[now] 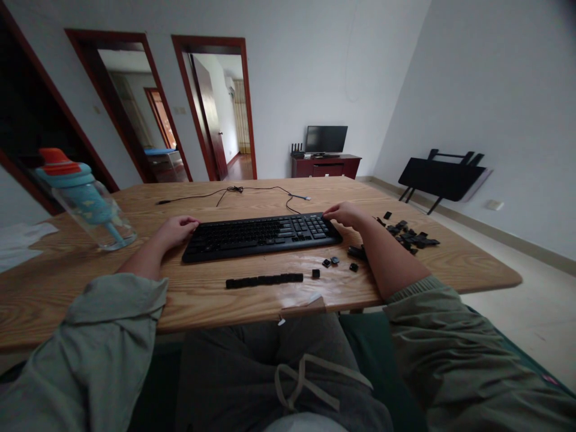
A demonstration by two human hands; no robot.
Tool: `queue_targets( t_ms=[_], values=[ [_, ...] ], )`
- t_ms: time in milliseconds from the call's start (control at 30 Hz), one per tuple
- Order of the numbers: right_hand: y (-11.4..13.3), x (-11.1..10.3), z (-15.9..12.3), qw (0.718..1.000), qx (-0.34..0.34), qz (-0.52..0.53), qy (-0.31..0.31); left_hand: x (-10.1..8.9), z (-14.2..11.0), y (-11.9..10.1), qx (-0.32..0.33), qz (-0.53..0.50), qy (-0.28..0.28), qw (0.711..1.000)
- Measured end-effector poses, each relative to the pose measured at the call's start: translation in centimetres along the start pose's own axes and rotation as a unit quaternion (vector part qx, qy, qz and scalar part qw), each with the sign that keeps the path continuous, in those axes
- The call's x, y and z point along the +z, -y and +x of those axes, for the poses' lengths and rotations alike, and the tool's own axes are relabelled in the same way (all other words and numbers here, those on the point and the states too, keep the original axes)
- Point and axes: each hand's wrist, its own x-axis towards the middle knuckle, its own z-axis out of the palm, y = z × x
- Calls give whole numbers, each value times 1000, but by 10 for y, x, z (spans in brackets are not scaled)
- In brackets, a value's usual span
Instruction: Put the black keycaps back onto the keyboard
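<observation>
- Pinching black plastic keyboard (261, 235) at far corners with left hand (179, 231) and right hand (345, 215).
- Nearer, on brown wood-grain desk (198, 300): row of square black keycaps (264, 280).

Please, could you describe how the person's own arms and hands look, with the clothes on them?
The left hand and right hand are bare, with no glove, ring or watch visible. Both forearms are partly uncovered. The left sleeve and right sleeve are loose, wrinkled, plain grey-green; the right cuff looks gathered.
</observation>
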Motion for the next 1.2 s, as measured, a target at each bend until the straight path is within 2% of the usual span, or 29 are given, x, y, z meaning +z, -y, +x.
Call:
queue_targets(
  t_ms=[233, 400, 600, 867, 1033, 1100, 1200],
  values=[
    [-10, 0, 13, 998, 10, 46, 39, -2, 3, 4, 11, 33, -6, 999],
    [1, -3, 19, 996, 21, -52, 63, -3, 3, 3, 28, 42, 3, 999],
    [8, -12, 32, 987, -2, -108, 118, -3, -8, -7, -1, 43, -2, 999],
    [15, -10, 28, 981, -20, -164, 103, -1, -6, -7, 8, 35, -3, 999],
    [17, -12, 24, 973, -74, -193, 105, -3, -8, -6, 23, 68, -9, 997],
    [23, -11, 18, 975, -122, -167, 84, 0, -14, -17, 58, 94, -39, 993],
    [42, 2, 3, 976, -187, -87, 74, 18, -26, -54, 194, 134, -91, 968]
  ],
)
